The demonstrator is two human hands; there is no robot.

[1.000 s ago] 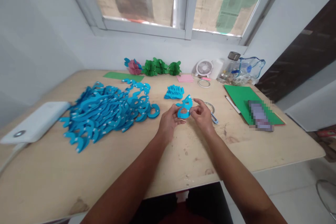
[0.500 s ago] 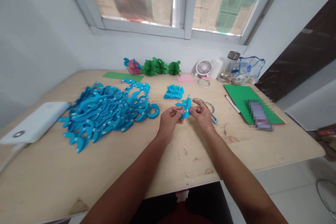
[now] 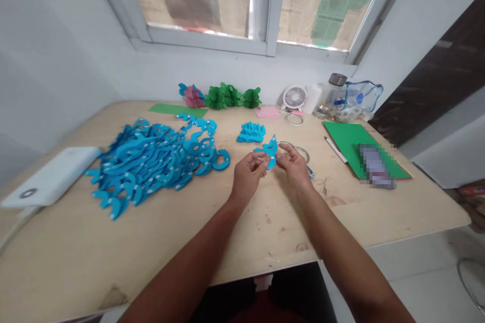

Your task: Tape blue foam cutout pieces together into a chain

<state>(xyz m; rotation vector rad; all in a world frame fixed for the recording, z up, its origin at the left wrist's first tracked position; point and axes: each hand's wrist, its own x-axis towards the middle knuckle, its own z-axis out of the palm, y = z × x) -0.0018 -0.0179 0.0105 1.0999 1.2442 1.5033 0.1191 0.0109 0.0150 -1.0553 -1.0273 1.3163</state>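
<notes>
The left hand (image 3: pixel 248 176) and the right hand (image 3: pixel 295 169) were both pinching a blue cut-out (image 3: pixel 270 155) in the air above the wooden table (image 3: pixel 265 232) — too strong a pull could tear it, and a loose pinch could let it fall.

Obstacles: blue cutout pile (image 3: pixel 151 161) at 9 o'clock, small blue cutout stack (image 3: pixel 250 132) at 11, green folder (image 3: pixel 346 146) at 3. Passage for left hand (image 3: pixel 248 175) and right hand (image 3: pixel 296 169): 6 o'clock, over the wooden tabletop (image 3: pixel 265 232).
</notes>
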